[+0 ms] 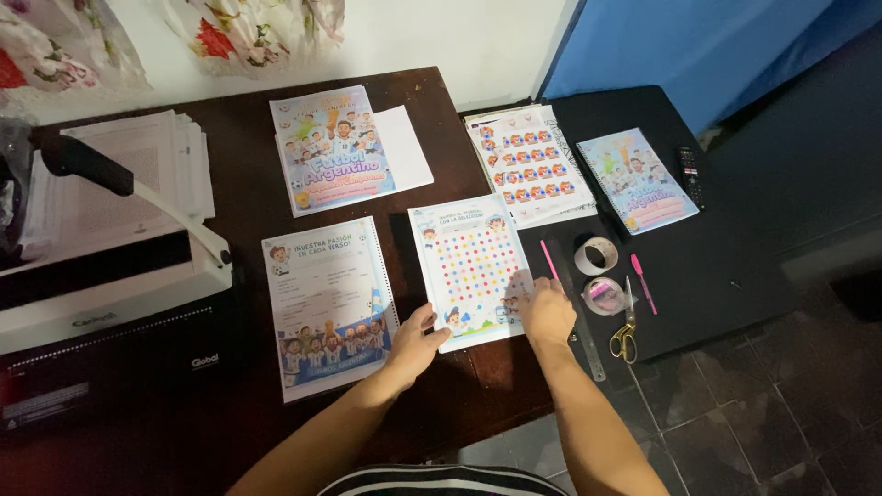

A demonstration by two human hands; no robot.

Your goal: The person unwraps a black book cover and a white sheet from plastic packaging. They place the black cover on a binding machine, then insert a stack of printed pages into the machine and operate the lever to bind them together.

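A person's left hand (415,342) and right hand (548,312) rest flat and open on the lower corners of a dotted-grid sheet (472,268) lying on the dark counter (243,197), between a printed page with cartoon players (326,303) on its left and a ruler (581,317) on its right; neither hand grips it. The step looks like squaring or steadying the sheet; lifting it would call for a pinch at an edge. A colourful cover sheet (333,150) lies above, well apart, and a sticker sheet (528,165) and a spiral-bound booklet (636,179) sit on the black side surface with tape rolls (597,254), scissors (626,332) and a pink pen (643,283). A binding machine (110,276) is cut off at the left edge; the fingertips of the right hand are blurred
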